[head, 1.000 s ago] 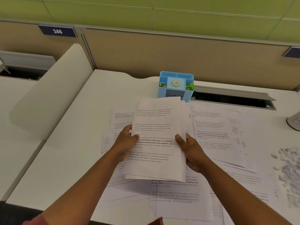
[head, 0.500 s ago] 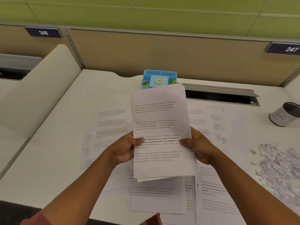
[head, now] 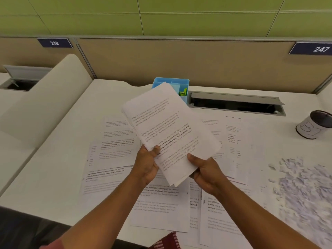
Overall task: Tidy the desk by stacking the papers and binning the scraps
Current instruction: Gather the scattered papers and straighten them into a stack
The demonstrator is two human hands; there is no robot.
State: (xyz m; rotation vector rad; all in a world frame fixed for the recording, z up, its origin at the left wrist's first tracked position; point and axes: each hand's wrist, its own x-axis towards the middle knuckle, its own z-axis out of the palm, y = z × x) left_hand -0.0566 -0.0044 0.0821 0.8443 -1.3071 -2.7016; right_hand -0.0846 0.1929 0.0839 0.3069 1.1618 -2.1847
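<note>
A stack of printed papers [head: 167, 130] is held above the desk, tilted so its top leans left. My left hand [head: 146, 163] grips its lower left edge with the thumb on top. My right hand [head: 206, 169] grips the lower right corner, thumb on the top sheet. More printed sheets [head: 115, 148] lie spread loose over the white desk [head: 53, 173] beneath and around the held stack. A heap of small torn paper scraps [head: 303, 191] covers the desk at the right.
A blue desk organiser [head: 179, 83] with green clips stands behind the stack. A cable slot with a raised grey lid [head: 235, 101] lies to its right. A small dark-rimmed can [head: 313, 124] sits far right. A curved white divider [head: 45, 97] rises left.
The stack has turned from upright to slanted, its top swinging left. My right hand has slid down toward the lower corner. The camera view shifted right.
</note>
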